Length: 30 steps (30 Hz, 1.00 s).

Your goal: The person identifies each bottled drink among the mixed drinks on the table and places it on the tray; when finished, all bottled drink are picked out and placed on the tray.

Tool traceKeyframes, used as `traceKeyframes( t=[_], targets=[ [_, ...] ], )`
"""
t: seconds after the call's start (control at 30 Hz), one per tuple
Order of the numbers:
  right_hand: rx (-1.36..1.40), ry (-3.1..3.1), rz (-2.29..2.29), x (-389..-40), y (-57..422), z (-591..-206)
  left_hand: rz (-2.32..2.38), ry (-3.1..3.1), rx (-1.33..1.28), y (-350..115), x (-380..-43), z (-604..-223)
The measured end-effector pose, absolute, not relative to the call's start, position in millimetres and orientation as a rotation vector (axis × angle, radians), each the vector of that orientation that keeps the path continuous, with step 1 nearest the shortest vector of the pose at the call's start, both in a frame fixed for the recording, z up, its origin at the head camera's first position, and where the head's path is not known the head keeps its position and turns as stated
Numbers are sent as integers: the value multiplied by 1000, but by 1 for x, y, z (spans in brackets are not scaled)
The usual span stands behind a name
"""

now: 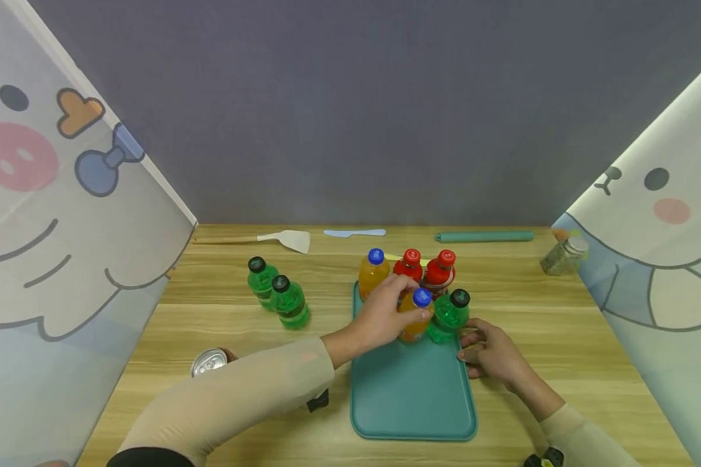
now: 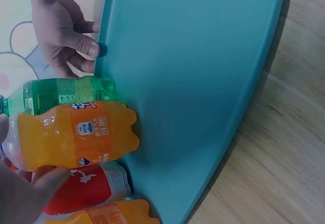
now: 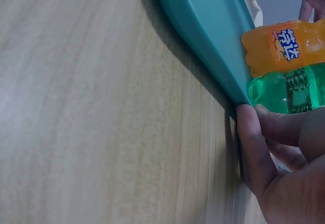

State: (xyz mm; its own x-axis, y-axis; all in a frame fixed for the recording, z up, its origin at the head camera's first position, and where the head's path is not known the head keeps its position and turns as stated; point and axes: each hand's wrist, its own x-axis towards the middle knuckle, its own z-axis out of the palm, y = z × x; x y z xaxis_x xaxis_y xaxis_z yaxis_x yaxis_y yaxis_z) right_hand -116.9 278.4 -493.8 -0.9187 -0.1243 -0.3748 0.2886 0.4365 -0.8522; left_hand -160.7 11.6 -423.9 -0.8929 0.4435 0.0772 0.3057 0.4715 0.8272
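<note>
My left hand [image 1: 387,312] grips an orange soda bottle [image 2: 76,135] with a blue cap near its top, over the teal tray [image 1: 411,395]. The bottle stands upright beside a green bottle [image 1: 447,318] with a black cap. Behind it on the tray are another orange bottle [image 1: 372,274] and two red-capped bottles [image 1: 439,275], partly hidden by the hand and each other. At the tray's right edge, my right hand [image 1: 491,353] pinches the rim between thumb and fingers, as the right wrist view shows.
Two green bottles [image 1: 290,305] stand left of the tray, with a can [image 1: 210,360] nearer me, partly behind my left sleeve. Along the back lie a spatula [image 1: 292,240], a pale blue knife [image 1: 355,233] and a green stick [image 1: 485,237]. A lidded jar [image 1: 563,256] sits at the right.
</note>
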Motion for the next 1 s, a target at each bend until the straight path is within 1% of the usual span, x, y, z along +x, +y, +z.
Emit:
traceKeyframes(
  t=[0.63, 0.87, 1.0],
  targets=[
    [155, 2319, -1476, -114, 277, -494, 1275, 2529, 649, -2, -155, -413],
    [143, 2319, -1474, -115, 278, -494, 1402, 2429, 657, -20, -151, -407],
    [151, 2316, -1467, -115, 278, -493, 1458, 2410, 613, -34, -147, -399]
  ],
)
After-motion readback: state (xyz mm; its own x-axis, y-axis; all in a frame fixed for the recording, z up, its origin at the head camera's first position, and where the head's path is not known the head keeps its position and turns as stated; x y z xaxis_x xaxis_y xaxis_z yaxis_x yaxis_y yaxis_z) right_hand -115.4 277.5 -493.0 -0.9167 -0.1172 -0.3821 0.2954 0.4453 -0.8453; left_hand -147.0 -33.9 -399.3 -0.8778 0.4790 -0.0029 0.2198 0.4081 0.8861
